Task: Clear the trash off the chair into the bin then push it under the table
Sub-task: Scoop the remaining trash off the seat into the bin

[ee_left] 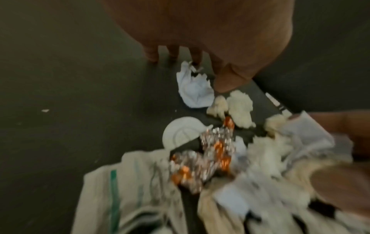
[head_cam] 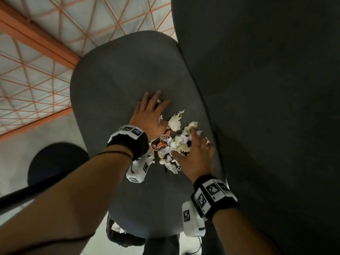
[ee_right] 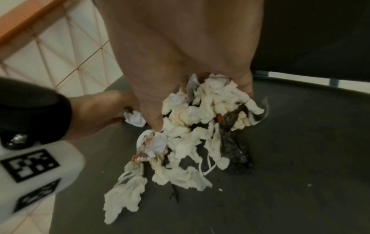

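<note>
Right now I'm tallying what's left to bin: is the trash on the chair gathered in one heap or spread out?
Gathered: the trash sits heaped between left hand and right hand on the chair.

Pale floor tiles [head_cam: 36, 70] crossed by orange diagonal lines are showing beyond the seat, an orange band [head_cam: 36, 39] is running across them, and a plain grey floor strip [head_cam: 16, 153] is lying nearer.
</note>
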`<state>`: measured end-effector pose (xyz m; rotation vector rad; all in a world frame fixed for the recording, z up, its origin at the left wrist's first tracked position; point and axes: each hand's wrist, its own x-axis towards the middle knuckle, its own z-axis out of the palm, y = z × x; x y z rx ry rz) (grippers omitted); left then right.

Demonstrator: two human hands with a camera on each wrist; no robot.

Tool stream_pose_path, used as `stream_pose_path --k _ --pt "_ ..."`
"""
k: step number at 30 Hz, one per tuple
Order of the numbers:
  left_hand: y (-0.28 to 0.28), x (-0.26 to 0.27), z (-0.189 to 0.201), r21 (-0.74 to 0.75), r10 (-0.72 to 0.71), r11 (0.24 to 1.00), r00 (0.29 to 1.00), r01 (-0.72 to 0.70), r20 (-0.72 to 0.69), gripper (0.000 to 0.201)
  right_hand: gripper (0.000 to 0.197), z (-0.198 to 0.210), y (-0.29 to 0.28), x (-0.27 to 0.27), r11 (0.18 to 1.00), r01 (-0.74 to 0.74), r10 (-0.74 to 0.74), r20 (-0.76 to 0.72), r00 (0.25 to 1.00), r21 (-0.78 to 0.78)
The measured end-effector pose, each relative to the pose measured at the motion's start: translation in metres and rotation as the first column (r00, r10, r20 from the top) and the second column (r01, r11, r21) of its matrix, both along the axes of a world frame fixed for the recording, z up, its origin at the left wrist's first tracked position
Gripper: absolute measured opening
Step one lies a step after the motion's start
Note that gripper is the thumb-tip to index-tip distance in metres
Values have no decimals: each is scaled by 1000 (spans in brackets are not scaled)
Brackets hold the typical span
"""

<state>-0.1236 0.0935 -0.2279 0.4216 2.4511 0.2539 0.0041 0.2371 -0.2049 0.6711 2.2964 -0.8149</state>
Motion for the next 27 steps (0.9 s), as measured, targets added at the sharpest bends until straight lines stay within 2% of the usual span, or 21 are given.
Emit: stream_pose_path --k 3,7,10,13,15,18,20,23,27 --pt "0 23 -2 36 -33 999 999 33 13 63 87 -1 -11 -1 996 -55 53 36 998 69" --pt "0 68 8 179 -134 974 990 141 -47 63 72 0 -15 6 1000 -1 2 -72 997 10" --pt "3 70 10 235 -6 972 997 25 -81 62 72 -5 -15 9 999 40 -43 -122 992 -23" --pt "9 63 9 107 93 990 996 -94 14 66 76 -10 -15 4 1000 -10 12 -95 995 18" --pt "11 69 6 10 33 999 996 -34 86 74 77 -12 -17 0 995 -75 79 -71 994 66" --pt "10 82 7 -35 -22 999 986 29 168 95 81 -13 -20 5 963 -221 225 -6 974 154" --pt "6 92 8 -63 -57 996 981 70 185 107 76 -15 -18 12 940 -281 290 -24 957 192" --pt "3 109 7 -117 -72 989 980 95 185 118 64 -19 -10 15 941 -290 308 -89 947 174" --pt "6 122 10 -93 14 996 990 -1 138 110 54 -27 -3 13 970 -235 241 -149 959 52"
